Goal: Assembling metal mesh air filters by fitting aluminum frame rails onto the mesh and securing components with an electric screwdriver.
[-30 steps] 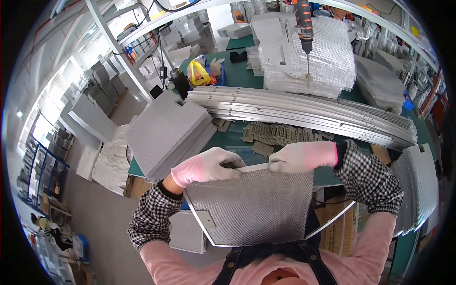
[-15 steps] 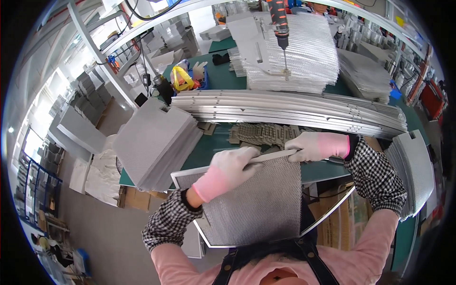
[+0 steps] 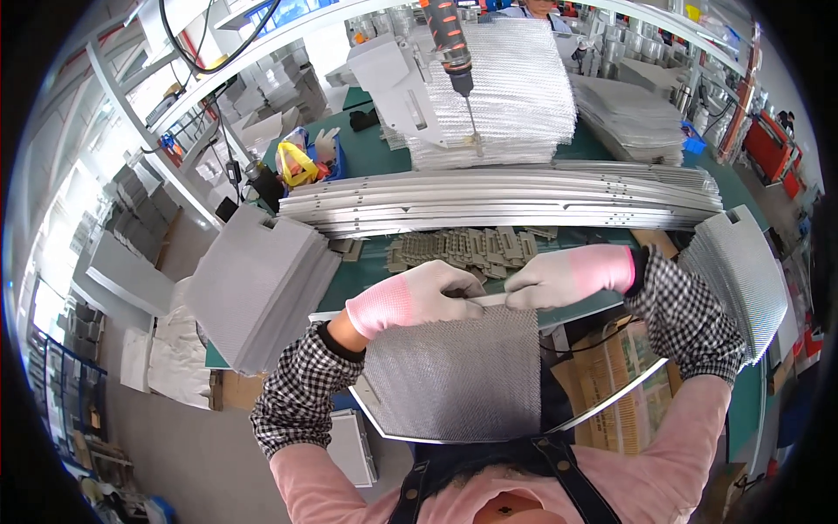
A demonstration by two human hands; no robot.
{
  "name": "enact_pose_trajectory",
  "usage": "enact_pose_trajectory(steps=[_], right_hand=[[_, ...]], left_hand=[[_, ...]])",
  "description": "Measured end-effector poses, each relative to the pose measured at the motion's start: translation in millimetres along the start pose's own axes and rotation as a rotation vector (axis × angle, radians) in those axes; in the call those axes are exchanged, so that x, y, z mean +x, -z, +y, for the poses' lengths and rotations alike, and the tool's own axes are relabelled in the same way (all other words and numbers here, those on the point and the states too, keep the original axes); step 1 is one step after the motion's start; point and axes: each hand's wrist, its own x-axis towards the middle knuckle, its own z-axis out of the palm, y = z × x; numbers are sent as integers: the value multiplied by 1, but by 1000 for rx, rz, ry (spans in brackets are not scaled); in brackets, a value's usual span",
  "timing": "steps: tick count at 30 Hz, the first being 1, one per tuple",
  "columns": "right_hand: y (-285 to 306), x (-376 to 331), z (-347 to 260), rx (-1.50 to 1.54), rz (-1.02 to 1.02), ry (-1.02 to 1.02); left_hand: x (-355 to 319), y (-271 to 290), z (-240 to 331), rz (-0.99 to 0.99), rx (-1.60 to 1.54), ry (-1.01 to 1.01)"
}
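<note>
Mesh panel: the grey rectangular metal mesh panel (image 3: 454, 375) sits in front of the chest, its far edge level with the green workbench (image 3: 367, 271) edge, tilted towards the person so that edge is reachable
Frame strip: a thin silver metal strip (image 3: 489, 301) lies along the panel's far edge
Left hand: the white-and-pink gloved left hand (image 3: 419, 297) curls its fingers over strip and mesh, pinching them together
Right hand: the gloved right hand (image 3: 559, 275) clamps the same edge just beside it
Supplies: long aluminium rails (image 3: 506, 196), small grey clips (image 3: 463, 249) and a hanging electric screwdriver (image 3: 449, 44) lie beyond
</note>
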Motion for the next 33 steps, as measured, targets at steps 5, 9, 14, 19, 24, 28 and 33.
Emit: enact_pose_trajectory(steps=[5,9,14,19,24,28,33], right_hand=[[6,12,11,188,-244,-67],[-6,12,-20,-486,51,-61],[-50,-28,-25,-628,461,98],[-248,-8,94,-237,77,48],[-293,60,57,1001,903,107],[-203,54,40,1102,1269,158],[-106,25,27,967,1474,509]], left_hand=[[-6,-19,2,129,105,-169],[-13,-46,-9,230,266,-16],[-69,-35,-83,327,97,327],[-126,-41,-111,652,-157,342],[-143,-18,-49,901,-164,386],[-146,-7,-44,1110,-209,133],[-112,-32,-28,1216,-314,-158]])
